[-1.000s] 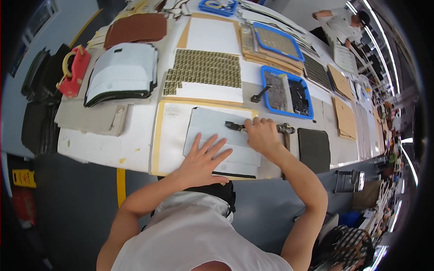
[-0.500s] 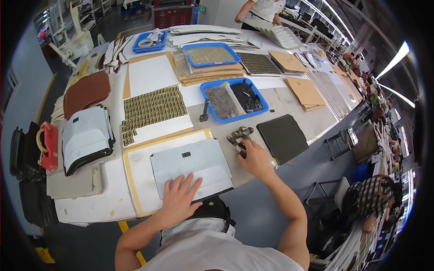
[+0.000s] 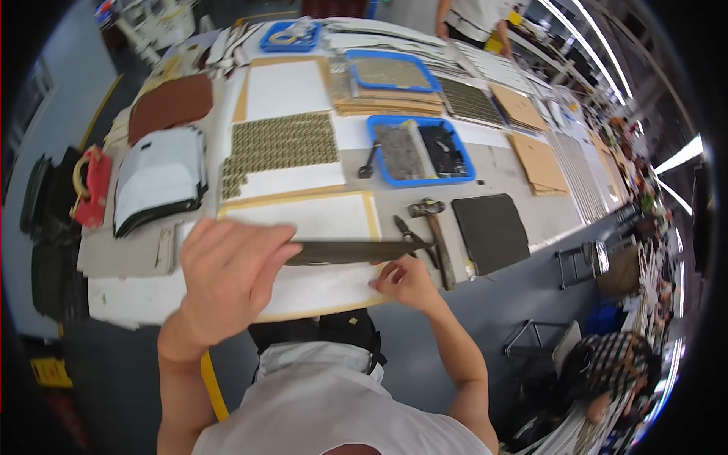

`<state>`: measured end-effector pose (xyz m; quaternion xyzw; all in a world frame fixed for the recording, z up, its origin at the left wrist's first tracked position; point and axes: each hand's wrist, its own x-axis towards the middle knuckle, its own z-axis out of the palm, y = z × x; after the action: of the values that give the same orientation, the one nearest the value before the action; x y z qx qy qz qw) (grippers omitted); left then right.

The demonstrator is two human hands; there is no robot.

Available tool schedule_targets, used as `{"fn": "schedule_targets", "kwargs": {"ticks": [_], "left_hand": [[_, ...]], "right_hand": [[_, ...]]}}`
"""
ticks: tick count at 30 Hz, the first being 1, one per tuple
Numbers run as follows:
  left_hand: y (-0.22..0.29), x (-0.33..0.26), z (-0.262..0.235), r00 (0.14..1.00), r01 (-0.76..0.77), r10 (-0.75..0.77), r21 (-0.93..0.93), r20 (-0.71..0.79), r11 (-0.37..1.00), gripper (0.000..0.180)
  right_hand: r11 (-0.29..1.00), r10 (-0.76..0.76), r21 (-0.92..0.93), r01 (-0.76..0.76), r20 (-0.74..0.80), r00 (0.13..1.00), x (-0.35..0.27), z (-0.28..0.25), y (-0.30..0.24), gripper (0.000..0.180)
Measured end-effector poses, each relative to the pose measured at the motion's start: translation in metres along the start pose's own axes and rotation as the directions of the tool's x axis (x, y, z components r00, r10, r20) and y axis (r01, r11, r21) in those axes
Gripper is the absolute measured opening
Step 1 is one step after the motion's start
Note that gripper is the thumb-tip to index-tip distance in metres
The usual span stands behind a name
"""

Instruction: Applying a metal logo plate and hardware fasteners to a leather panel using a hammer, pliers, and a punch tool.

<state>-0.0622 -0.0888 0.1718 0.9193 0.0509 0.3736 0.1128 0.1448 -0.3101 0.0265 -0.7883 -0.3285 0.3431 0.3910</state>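
My left hand [image 3: 231, 277] grips one end of a thin dark panel [image 3: 349, 252], probably leather, with thumb and fingers closed on it. The panel is raised over the white board [image 3: 315, 216] and seen almost edge-on, so its faces are mostly hidden. Just below the panel's right part is my right hand [image 3: 409, 283], fingers curled near its edge; blur hides whether they grip it. A hammer [image 3: 438, 246] with a worn handle lies right of the panel. Beside it rest dark-handled pliers [image 3: 413, 239], partly behind the panel's tip. Another dark panel [image 3: 491, 233] lies flat farther right.
A blue tray [image 3: 394, 183] holds grey and black small pieces, beside a small black tool [image 3: 368, 163]. Rows of brassy pieces [image 3: 284, 144] cover a sheet. Pale blue panels [image 3: 161, 171] are stacked left, near a red bag [image 3: 94, 186]. Another person [image 3: 474, 19] stands across the table.
The panel lay flat, pale blue side up, under my left hand; now that hand has lifted and tilted it. My right hand has let go of the pliers by the hammer and moved to the panel.
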Motion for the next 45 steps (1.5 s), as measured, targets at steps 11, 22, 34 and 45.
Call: {"fn": "schedule_targets", "kwargs": {"ticks": [11,22,34,45], "left_hand": [[-0.044,0.034,0.023,0.913,0.374,-0.393,-0.596,0.105,0.711,0.022],[-0.069,-0.028,0.13,0.695,0.718,-0.495,-0.539,0.522,0.44,0.026],[-0.025,-0.063,0.161,0.502,0.828,-0.286,-0.549,0.817,-0.114,0.025],[-0.042,-0.063,0.155,0.538,0.78,-0.417,-0.62,0.733,-0.083,0.024]], "right_hand": [[0.599,-0.482,0.662,0.451,-0.153,0.863,-0.028,0.055,-0.029,0.04],[0.599,-0.465,0.603,0.526,-0.273,0.842,-0.048,0.05,-0.076,0.022],[0.565,-0.359,0.66,0.496,-0.344,0.867,-0.049,0.049,-0.105,0.017],[0.536,-0.388,0.651,0.537,-0.375,0.842,-0.053,0.056,-0.093,0.035]]}}
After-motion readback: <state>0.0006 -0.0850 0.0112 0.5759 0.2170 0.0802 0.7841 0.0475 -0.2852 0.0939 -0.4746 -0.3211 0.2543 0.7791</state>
